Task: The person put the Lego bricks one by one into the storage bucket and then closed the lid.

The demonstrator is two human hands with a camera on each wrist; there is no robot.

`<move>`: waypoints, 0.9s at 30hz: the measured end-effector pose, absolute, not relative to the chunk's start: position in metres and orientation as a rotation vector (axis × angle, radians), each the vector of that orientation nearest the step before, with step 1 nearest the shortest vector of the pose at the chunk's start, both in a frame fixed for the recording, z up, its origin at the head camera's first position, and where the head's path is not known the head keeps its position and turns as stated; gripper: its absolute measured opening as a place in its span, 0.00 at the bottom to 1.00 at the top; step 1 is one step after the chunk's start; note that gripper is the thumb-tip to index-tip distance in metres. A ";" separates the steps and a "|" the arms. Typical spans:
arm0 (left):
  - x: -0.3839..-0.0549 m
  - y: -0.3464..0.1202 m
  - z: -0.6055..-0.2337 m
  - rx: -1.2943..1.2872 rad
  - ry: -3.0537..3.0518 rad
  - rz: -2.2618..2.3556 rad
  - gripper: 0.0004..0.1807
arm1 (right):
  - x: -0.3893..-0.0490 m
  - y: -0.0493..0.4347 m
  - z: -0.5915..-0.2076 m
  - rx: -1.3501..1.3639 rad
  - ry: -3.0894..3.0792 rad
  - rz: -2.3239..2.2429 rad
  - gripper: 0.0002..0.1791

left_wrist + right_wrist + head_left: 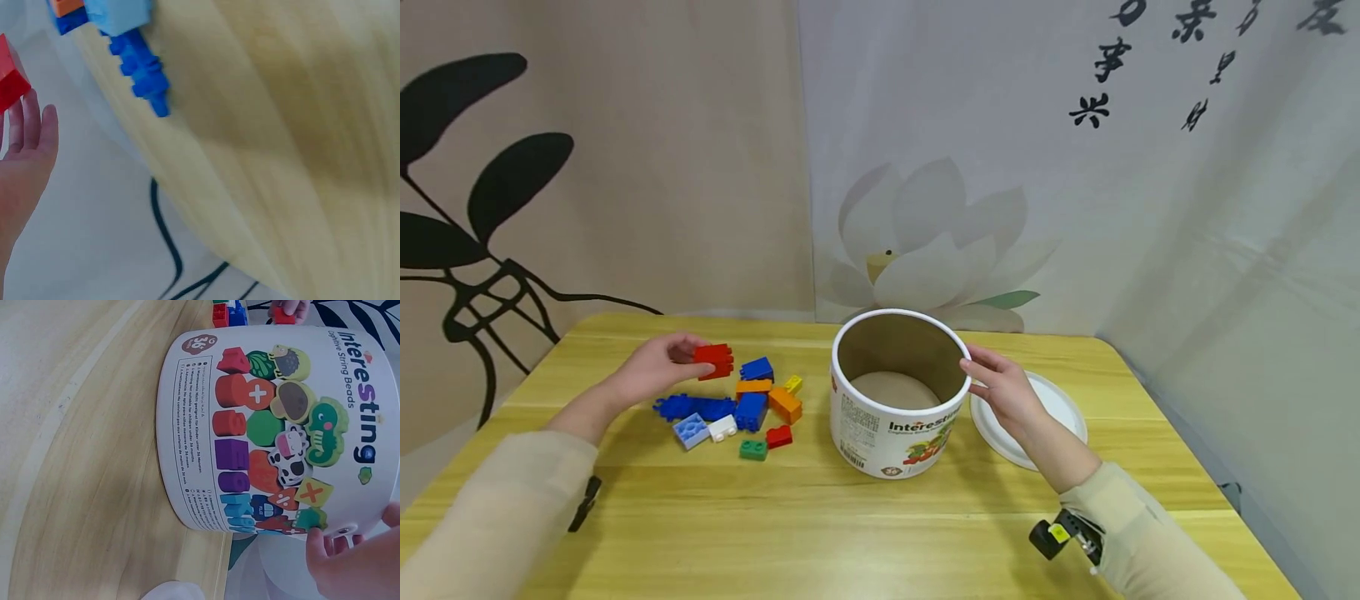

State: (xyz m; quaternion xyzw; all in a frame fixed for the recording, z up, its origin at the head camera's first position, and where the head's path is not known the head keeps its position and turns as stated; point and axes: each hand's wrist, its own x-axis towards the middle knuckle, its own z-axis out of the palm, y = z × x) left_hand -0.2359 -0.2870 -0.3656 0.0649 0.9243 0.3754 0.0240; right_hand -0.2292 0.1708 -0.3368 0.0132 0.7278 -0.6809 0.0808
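Note:
A red building brick [713, 360] is pinched between the thumb and fingers of my left hand [658, 367], held over the left part of the table. Below and beside that hand lies a loose group of bricks: a long blue piece [694, 407], a light blue brick [691, 430], a white brick [723, 428], orange bricks [786, 405] and several others. My right hand [1003, 387] grips the right side of a white round bucket [880, 433] at its rim. The bucket stands upright without its lid, and its visible bottom is bare. Printed toys cover its side in the right wrist view.
A white round lid [1060, 408] lies on the wooden table [850, 533] right of the bucket, partly behind my right forearm. A small red brick [778, 437] and a green brick [753, 450] are nearest the front. Behind the table hangs a printed curtain [700, 167].

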 end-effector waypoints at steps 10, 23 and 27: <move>-0.231 -0.260 -0.333 0.309 2.825 1.175 0.28 | -0.232 0.172 -0.339 0.036 2.186 -2.021 0.27; -0.232 -0.211 -0.295 0.475 2.757 1.223 0.23 | -0.231 0.170 -0.338 0.037 2.200 -1.993 0.28; -0.234 -0.198 -0.284 0.499 2.734 1.237 0.21 | -0.232 0.170 -0.337 0.044 2.200 -1.990 0.27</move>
